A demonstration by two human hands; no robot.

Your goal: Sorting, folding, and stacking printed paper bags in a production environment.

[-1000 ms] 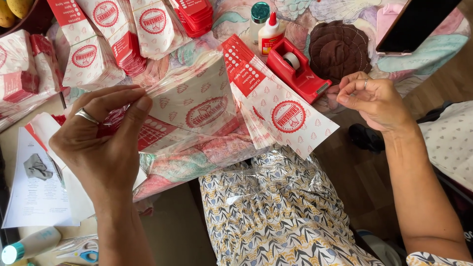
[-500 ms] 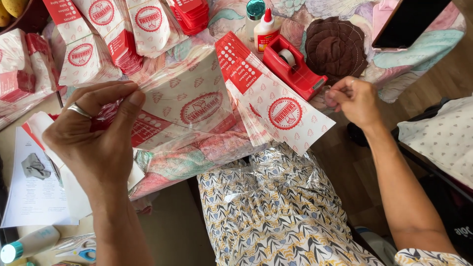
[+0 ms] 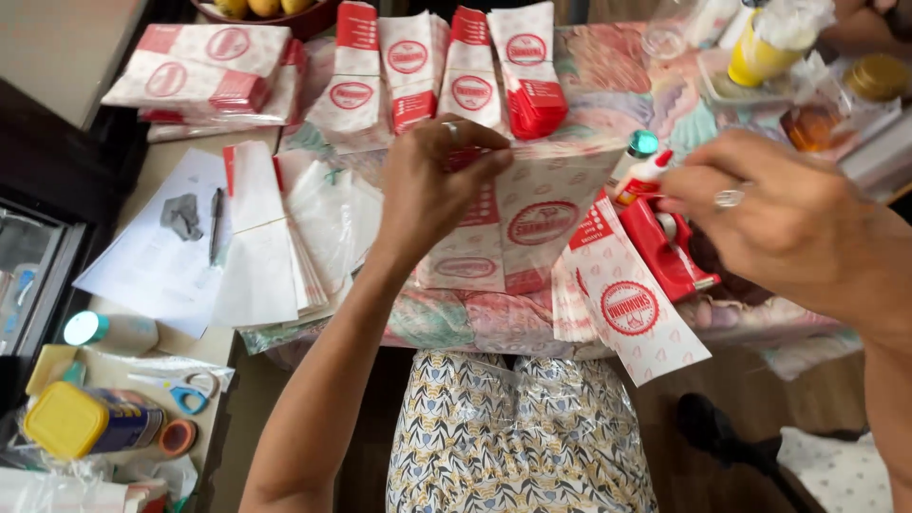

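Patterned cloth (image 3: 494, 318) covers our worktable, with our lap just below its edge. Nearest lie flat printed paper bags (image 3: 632, 309) overhanging that edge. Our left hand (image 3: 432, 185) now pinches the top of a red-and-white paper bag (image 3: 541, 214), lifted higher than a moment ago. Our right hand (image 3: 784, 223) has come in from the side, fingers closed over the red tape dispenser (image 3: 670, 252), so taping seems at hand. Beyond stand finished bags (image 3: 446, 71).

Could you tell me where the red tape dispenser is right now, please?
In the head view, the red tape dispenser sits right of centre on the table, just below the right hand, beside the small glue bottle.
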